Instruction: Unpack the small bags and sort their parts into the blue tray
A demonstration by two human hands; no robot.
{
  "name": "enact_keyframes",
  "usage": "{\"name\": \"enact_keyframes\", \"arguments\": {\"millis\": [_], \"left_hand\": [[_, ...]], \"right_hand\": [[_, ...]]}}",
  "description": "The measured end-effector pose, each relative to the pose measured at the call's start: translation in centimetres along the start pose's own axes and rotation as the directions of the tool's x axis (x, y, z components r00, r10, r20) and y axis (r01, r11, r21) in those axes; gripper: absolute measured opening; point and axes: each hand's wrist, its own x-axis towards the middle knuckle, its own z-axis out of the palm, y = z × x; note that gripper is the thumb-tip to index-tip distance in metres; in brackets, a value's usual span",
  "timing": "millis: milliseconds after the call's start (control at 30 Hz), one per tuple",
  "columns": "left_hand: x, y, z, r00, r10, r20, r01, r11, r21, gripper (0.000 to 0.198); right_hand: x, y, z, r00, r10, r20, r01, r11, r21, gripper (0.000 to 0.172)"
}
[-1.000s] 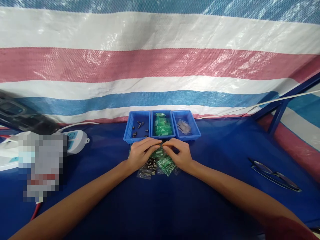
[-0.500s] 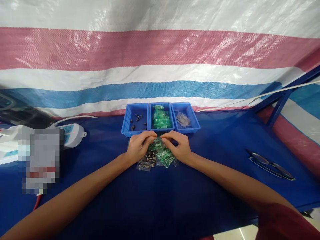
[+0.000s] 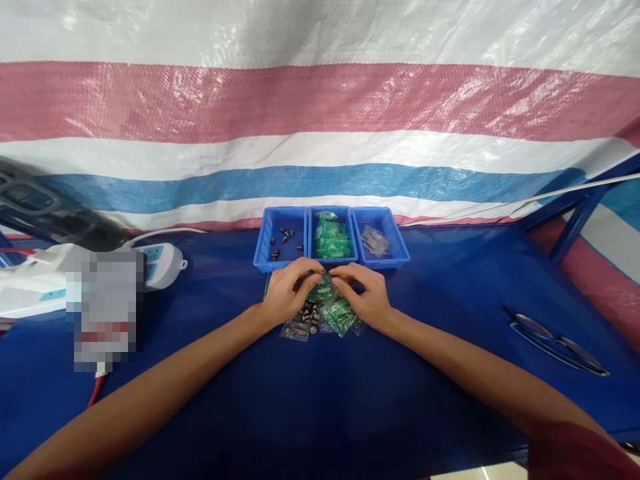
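Note:
My left hand (image 3: 291, 288) and my right hand (image 3: 365, 293) face each other over a mixed pile, fingertips pinched and almost meeting. Whatever is between the fingertips is too small to make out. Under and between them lie green plastic packets (image 3: 339, 315), a cluster of black screws (image 3: 310, 312) and a clear plastic packet (image 3: 296, 330) at the pile's near left. Just beyond the hands, three blue bins stand side by side: the left bin (image 3: 264, 235) with several black screws, the middle bin with green packets (image 3: 332, 240), the right bin with clear packets (image 3: 375, 240).
A white power strip (image 3: 167, 265) and a pixelated object (image 3: 111, 300) with a red cable are on the left of the blue table (image 3: 320, 400). Eyeglasses (image 3: 560, 343) lie at the right. A striped sheet (image 3: 320, 107) hangs behind, with a blue frame post at far right.
The whole view has shifted slightly, so table objects appear a little farther right. Both hands stay pinched close together over the pile, with only slight finger movement.

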Motion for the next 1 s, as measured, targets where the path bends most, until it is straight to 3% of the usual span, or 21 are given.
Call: {"name": "enact_keyframes", "arguments": {"millis": [667,1000], "left_hand": [[-0.07,-0.29,0.1,0.998,0.051,-0.035,-0.05,0.998,0.046,0.01],[-0.16,-0.02,0.06,1.0,-0.011,0.0,0.011,0.999,0.05,0.017]], "right_hand": [[0.07,0.1,0.17,1.0,-0.02,0.012,0.02,1.0,0.007,0.017],[0.01,0.27,0.2,1.0,-0.024,0.016,0.024,1.0,-0.009,0.019]]}}
